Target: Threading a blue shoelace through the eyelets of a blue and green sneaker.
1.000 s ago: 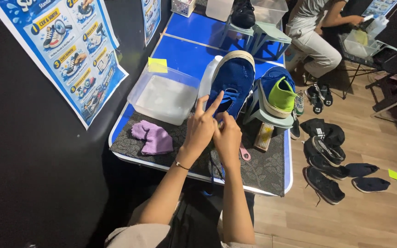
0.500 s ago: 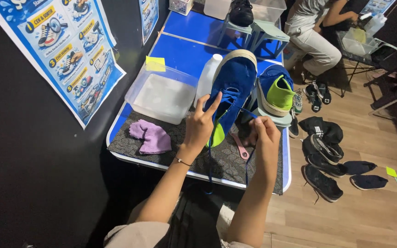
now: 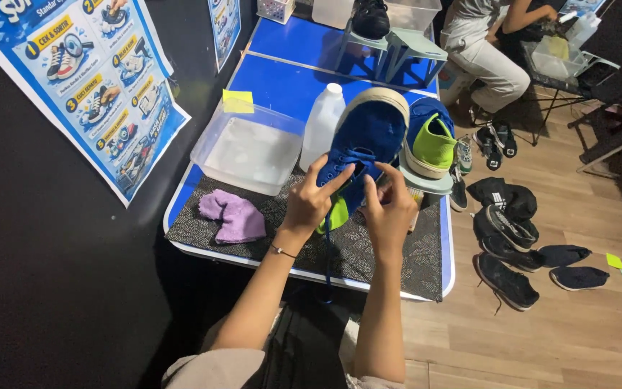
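A blue canvas shoe [image 3: 372,133] with a pale sole stands tilted, toe up, over the dark patterned mat [image 3: 397,256]. My left hand [image 3: 309,200] grips its near left side, forefinger stretched along the eyelets. My right hand [image 3: 390,209] is at the eyelets on the shoe's right side, fingertips pinched on the blue lace [image 3: 327,263], whose loose end hangs down over the table's front edge. The shoe's lime-green lining shows between my hands. Its mate [image 3: 430,137], blue with a lime-green inside, rests on a small pale stand just to the right.
A clear plastic tub [image 3: 246,148], a white bottle [image 3: 323,124] and a purple cloth [image 3: 233,216] sit on the blue table [image 3: 282,79]. Several dark shoes [image 3: 512,245] lie on the wooden floor at right. Another person [image 3: 487,54] sits at the back. A black wall with posters [image 3: 88,79] stands left.
My right hand drew the lace out to the right, then came back to the shoe's eyelets. My left hand stayed on the shoe. The view shifted slightly.
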